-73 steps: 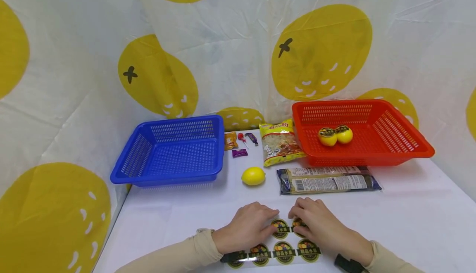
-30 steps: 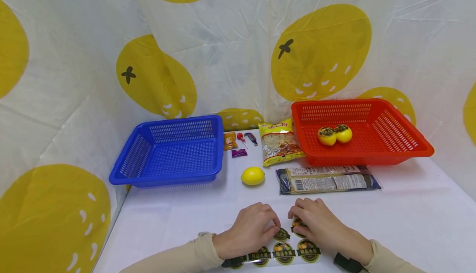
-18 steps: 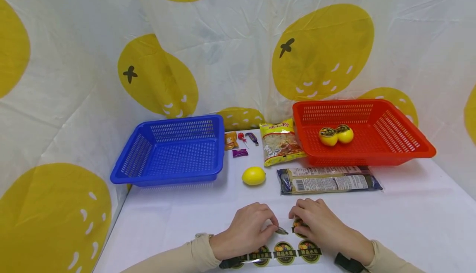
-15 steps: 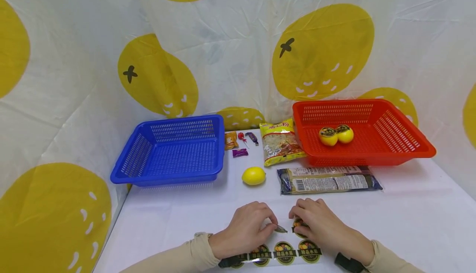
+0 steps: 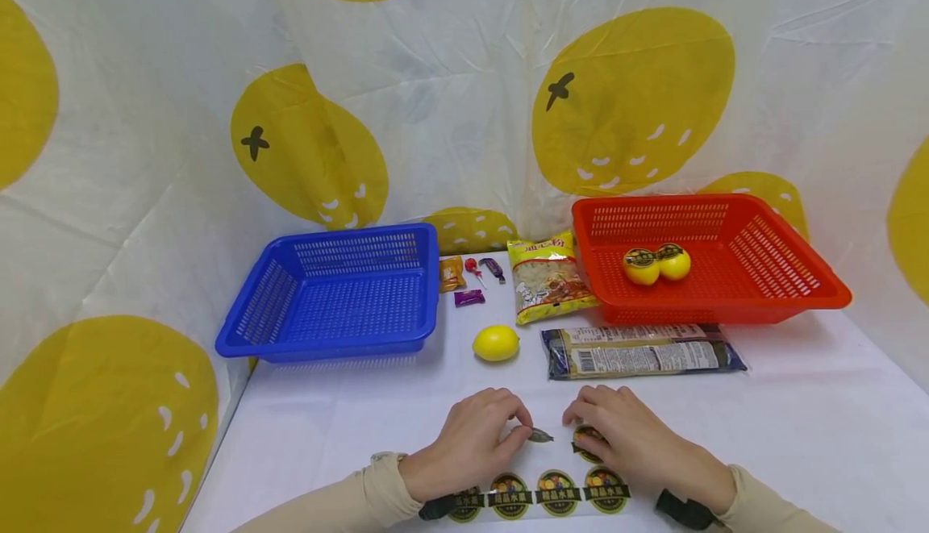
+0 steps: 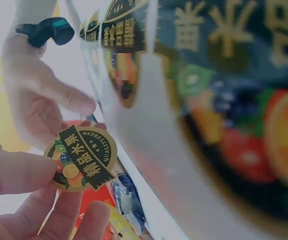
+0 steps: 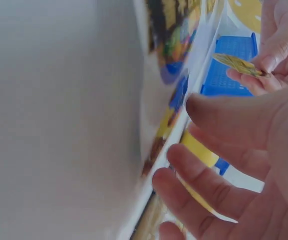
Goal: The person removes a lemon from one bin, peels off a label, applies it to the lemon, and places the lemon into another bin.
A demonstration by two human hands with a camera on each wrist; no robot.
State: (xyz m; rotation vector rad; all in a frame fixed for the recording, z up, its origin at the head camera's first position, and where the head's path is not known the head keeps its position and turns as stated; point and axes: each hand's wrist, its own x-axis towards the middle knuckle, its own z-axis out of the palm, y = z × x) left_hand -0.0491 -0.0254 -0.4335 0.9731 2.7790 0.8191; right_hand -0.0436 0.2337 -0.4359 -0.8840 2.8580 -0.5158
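Between thumb and index finger, my left hand (image 5: 472, 444) pinches a round black-and-gold fruit sticker (image 5: 540, 435), seen edge-on in the head view. The left wrist view shows the printed face of this sticker (image 6: 81, 159), with fruit pictures and gold lettering. Below lies a clear sticker sheet (image 5: 543, 462), whose front row holds several more round stickers. My right hand (image 5: 639, 440) rests at the sheet's right side, its thumb by another sticker (image 5: 588, 442). In the right wrist view the right hand's fingers (image 7: 208, 192) are loosely bent, apart from the thumb, with nothing between them.
A lemon (image 5: 496, 343) lies beyond the hands. Behind stand a blue basket (image 5: 327, 347) and a red basket (image 5: 726, 307) holding two stickered lemons (image 5: 656, 265). A yellow food bag (image 5: 547, 279), a long flat packet (image 5: 642, 353) and several small candies (image 5: 468, 297) lie between.
My left fingers have taken hold of a sticker in the back row, peeled it off the sheet and lifted it up and left. The right hand has stayed nearly still.
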